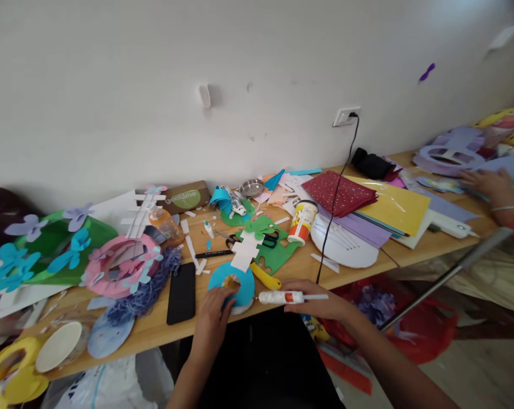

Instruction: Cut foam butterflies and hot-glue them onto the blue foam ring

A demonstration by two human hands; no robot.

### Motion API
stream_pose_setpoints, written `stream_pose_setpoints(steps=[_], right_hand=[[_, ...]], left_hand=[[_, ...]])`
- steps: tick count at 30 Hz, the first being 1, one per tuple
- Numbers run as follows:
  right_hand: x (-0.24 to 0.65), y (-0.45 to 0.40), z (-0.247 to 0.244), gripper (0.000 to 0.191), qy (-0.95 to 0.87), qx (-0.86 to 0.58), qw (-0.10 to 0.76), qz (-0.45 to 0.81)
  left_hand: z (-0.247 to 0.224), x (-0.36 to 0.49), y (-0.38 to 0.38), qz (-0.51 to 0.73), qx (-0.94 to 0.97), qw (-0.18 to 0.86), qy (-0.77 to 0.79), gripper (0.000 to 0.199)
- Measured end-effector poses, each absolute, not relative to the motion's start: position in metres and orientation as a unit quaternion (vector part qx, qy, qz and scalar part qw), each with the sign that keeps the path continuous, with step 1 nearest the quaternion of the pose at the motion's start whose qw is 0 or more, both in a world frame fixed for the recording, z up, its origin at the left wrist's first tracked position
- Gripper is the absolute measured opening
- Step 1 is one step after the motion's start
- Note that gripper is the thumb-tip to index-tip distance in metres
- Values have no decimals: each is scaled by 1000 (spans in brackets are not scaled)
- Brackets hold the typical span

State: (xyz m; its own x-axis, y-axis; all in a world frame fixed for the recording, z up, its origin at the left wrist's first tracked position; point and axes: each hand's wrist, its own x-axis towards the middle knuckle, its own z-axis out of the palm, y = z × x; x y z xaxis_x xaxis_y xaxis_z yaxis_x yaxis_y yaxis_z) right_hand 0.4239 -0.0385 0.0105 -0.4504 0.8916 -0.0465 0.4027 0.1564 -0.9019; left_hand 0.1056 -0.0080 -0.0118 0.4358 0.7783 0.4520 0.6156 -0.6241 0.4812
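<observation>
My right hand [310,298] is wrapped round a white hot glue gun [278,297], whose tip points left toward a blue paper ring [245,278]. A glue stick pokes out of its back end. The fingers of my left hand [218,307] are bent over the ring's lower left edge and hold it at the table's front edge. Something small and brownish shows in the ring's hole, too blurred to name. White paper pieces [243,255] and a yellow-handled tool [266,277] lie just behind the ring.
A black phone [182,293] lies left of my left hand. Behind are scissors [270,239], a paper cup [303,221] and green scraps [278,255]. A black cord [337,193] hangs from the wall socket. Another person's hand [489,183] is at the far right.
</observation>
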Motion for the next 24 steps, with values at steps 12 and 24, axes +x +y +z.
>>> stream_pose_setpoints(steps=[12,24], right_hand=[[418,-34,23,43,-762,-406,194,466],[417,-49,39,40,-813,-393,192,383]], left_hand=[[3,72,-7,221,900,109,360,10],[23,125,-24,207,819,178,505,7]])
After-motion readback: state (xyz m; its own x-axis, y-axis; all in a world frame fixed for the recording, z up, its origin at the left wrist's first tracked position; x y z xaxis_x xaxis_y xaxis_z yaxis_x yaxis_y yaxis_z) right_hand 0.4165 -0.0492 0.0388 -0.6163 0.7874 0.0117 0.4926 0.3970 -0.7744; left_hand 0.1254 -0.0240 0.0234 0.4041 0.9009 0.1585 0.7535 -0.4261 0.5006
